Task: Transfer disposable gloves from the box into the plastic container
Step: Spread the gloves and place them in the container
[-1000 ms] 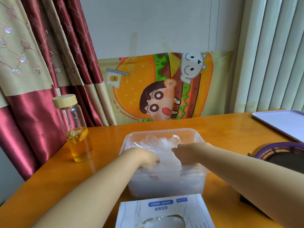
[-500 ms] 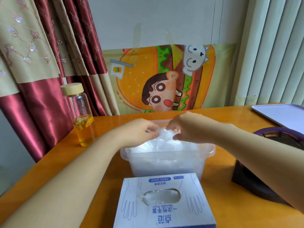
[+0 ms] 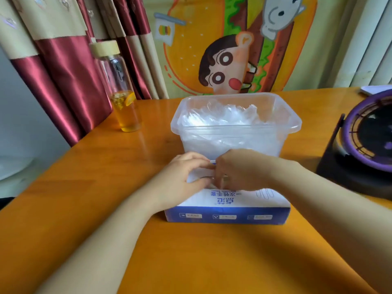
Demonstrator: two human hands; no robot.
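Filling most of the view, an orange wood counter (image 3: 95,209) runs back to a wall. Its left edge slants away past a red-and-beige curtain (image 3: 63,71), w/ a cartoon burger cloth (image 3: 212,49) hung behind the middle and pale vertical blinds (image 3: 364,39) at far right. A wide stretch of counter lies btwn the person and the things, and more to their left.

A clear plastic container (image 3: 233,141) sits approx mid-counter, open side up, long axis left-right, w/ a small lip at each end of the rim. It's heaped w/ crumpled see-through gloves (image 3: 220,117), the pile reaching about rim height at the back.

The glove box (image 3: 229,216) lies flat just in front of the container, long axis also left-right and parallel to it. Its blue side panel faces the person, the white top faces up, and the print on top reads upside down from here. Whether box and container touch is hidden by the hands.

A round purple-rimmed gadget (image 3: 347,128) on a black base stands near the container's right end, apart from it. A glass bottle (image 3: 125,107) w/ pale lid and yellow drink stands upright at far left, by the counter edge and curtain, well apart from the container.

Both forearms stretch over the box top. The left hand (image 3: 186,175) lies on the top's left-middle, fingers curved, thumb toward the other hand. The right hand (image 3: 239,168) is knuckles-up over the middle, fingertips curled down onto the top. The hands touch or nearly so. Can't tell if either has hold of a glove: the fingertips are covered.
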